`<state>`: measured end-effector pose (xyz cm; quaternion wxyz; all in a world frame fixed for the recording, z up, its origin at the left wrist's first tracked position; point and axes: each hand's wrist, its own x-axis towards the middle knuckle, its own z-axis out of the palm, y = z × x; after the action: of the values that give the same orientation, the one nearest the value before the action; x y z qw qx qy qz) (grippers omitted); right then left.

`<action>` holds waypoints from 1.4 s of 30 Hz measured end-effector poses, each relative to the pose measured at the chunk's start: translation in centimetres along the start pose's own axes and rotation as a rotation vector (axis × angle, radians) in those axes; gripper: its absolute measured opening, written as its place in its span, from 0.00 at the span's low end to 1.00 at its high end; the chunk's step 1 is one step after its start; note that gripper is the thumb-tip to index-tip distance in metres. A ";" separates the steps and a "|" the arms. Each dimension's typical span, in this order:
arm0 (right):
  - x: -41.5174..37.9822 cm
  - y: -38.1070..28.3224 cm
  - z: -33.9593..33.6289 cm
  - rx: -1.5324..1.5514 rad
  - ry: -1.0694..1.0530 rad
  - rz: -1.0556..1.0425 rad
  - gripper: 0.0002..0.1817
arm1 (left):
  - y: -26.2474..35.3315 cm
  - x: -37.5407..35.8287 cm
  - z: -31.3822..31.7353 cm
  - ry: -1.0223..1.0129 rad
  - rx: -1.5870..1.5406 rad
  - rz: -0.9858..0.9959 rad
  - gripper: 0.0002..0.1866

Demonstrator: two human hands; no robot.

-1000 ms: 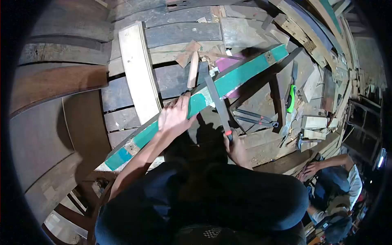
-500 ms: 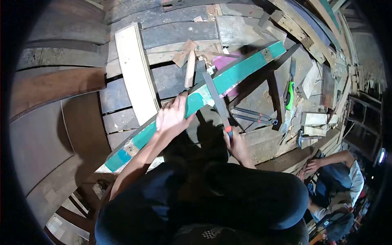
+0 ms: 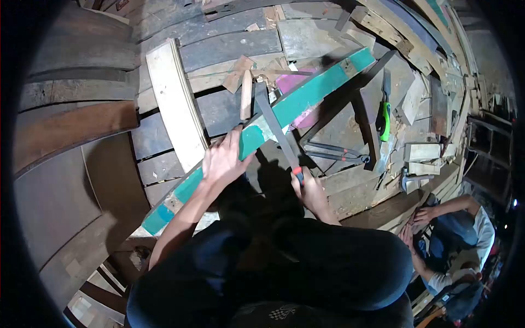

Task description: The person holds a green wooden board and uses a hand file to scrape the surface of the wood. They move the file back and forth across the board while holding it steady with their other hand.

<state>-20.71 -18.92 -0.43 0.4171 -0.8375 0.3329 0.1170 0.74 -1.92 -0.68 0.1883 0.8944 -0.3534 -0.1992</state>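
A long green-painted wooden beam (image 3: 314,93) lies diagonally in front of my legs, its paint worn off in patches. My left hand (image 3: 221,161) is closed over its middle, with the fingers on the far edge and the thumb on the near side. My right hand (image 3: 310,192) is wrapped around the red-and-blue handle of a flat grey file (image 3: 278,130). The file's blade crosses the beam just right of my left hand, over a pale bare patch. Its tip extends past the far edge.
Pliers (image 3: 336,154), a green-handled tool (image 3: 386,123) and a hammer (image 3: 411,179) lie to the right. A pale plank (image 3: 174,104) rests at left, near a small wood stick (image 3: 246,95). Another person (image 3: 456,232) sits at lower right, hands on a piece of wood.
The whole view has shifted slightly. More of the file's blade now shows beyond the beam's far edge, and its angle has changed a little. My left hand keeps its place on the beam.
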 end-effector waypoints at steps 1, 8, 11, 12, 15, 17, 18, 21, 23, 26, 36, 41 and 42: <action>-1.6 0.6 0.1 -0.053 0.045 -0.009 0.14 | 0.1 -0.1 0.1 0.028 -0.021 0.016 0.39; 0.9 1.6 0.8 0.052 0.012 -0.026 0.13 | 0.2 -0.2 0.5 0.027 0.020 -0.010 0.39; 4.9 -2.0 -0.3 0.017 -0.044 -0.053 0.11 | 0.0 -0.3 1.0 0.048 0.009 0.013 0.40; 5.4 -1.7 -0.3 -0.017 -0.048 -0.051 0.12 | 0.1 -0.3 0.8 0.021 -0.009 0.000 0.40; 3.0 -0.6 -0.4 0.066 -0.040 -0.076 0.17 | -0.1 -0.3 0.6 0.045 0.009 0.021 0.40; -0.4 1.4 0.0 0.120 -0.025 -0.065 0.14 | -0.1 -0.1 0.5 0.043 0.021 0.022 0.39; -2.2 2.5 -0.1 0.021 -0.057 0.006 0.14 | -0.1 -0.1 0.6 0.073 0.006 0.039 0.38; -3.6 3.4 0.0 -0.080 -0.077 0.087 0.14 | 0.2 -0.1 0.4 0.056 0.040 0.000 0.36; -2.3 3.2 0.2 -0.044 -0.011 -0.022 0.14 | 0.1 0.0 0.4 0.043 0.022 0.013 0.36; 2.2 -0.2 0.6 0.039 0.019 -0.167 0.15 | 0.0 -0.2 0.3 0.025 0.033 0.004 0.37; -0.6 3.1 1.8 0.033 -0.011 -0.156 0.15 | -0.1 -0.1 0.6 0.046 -0.007 0.034 0.37; -1.7 0.5 1.1 0.075 -0.072 0.032 0.15 | 0.0 -0.2 0.3 0.054 0.029 0.036 0.36; -0.3 1.1 2.0 0.112 -0.016 -0.103 0.15 | 0.0 -0.2 0.4 0.070 0.018 0.049 0.37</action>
<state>-21.47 -17.75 -2.20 0.4716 -0.8279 0.2921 0.0830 0.41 -1.84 -0.92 0.1973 0.8936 -0.3701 -0.1601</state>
